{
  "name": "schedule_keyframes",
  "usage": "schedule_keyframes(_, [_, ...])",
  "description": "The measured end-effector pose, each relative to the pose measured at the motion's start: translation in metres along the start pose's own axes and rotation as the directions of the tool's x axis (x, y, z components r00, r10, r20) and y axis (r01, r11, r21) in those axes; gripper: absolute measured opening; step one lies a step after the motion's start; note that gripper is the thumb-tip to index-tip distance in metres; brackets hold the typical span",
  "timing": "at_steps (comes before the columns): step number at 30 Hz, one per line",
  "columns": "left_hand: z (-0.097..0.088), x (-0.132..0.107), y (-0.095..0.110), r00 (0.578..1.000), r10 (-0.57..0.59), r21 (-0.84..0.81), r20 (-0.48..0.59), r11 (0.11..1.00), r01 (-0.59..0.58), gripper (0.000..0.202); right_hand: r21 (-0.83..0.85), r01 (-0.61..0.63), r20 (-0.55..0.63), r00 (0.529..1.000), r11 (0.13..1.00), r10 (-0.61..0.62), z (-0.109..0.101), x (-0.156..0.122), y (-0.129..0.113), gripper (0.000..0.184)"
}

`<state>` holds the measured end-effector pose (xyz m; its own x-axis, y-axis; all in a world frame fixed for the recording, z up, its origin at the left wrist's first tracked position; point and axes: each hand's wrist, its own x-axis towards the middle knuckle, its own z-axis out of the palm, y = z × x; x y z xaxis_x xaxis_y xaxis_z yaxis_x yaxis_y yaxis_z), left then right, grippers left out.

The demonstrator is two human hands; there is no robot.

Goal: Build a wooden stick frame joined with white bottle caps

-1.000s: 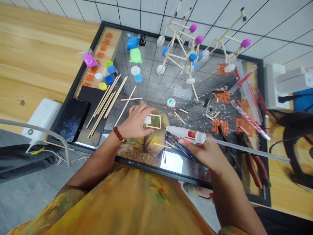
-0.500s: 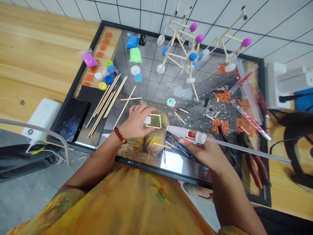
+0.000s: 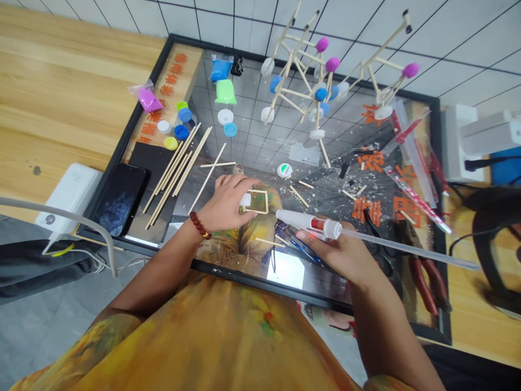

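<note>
Pinching light, fragile stick frame [image 3: 267,202] at corner, left hand [image 3: 223,205]; right hand [image 3: 342,252] clenching slim glue gun [image 3: 305,220] by body.

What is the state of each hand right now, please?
Left hand: closed, holding a small square wooden-stick frame.
Right hand: closed, holding a white plastic hot glue gun.

This place is looking like a small craft workshop. A wooden table [image 3: 61,92] is carrying a black-framed mirror board [image 3: 138,98], with loose wooden sticks [image 3: 176,169], a glue gun [image 3: 309,225], red-handled pliers [image 3: 423,285] and finished stick models [image 3: 293,65] lying around on it.
</note>
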<state>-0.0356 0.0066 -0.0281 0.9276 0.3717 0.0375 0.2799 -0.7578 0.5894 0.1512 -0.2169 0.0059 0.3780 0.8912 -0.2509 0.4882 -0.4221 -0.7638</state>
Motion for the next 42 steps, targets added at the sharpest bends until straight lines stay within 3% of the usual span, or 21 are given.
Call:
schedule_keyframes(19, [-0.002, 0.001, 0.003, 1.000, -0.020, 0.008, 0.023, 1.000, 0.020, 0.065, 0.114, -0.085, 0.015, 0.996, 0.990, 0.084, 0.000, -0.001, -0.009, 0.038])
schedule_keyframes(24, [-0.001, 0.000, 0.003, 1.000, -0.010, -0.008, 0.007, 1.000, 0.010, 0.064, 0.101, -0.078, -0.018, 0.997, 0.992, 0.080, 0.001, -0.001, -0.011, 0.038])
schedule_keyframes(42, [-0.001, 0.000, 0.002, 1.000, -0.013, -0.010, 0.011, 1.000, 0.013, 0.064, -0.022, -0.019, 0.039, 0.999, 1.000, 0.020, -0.002, -0.001, -0.010, 0.041])
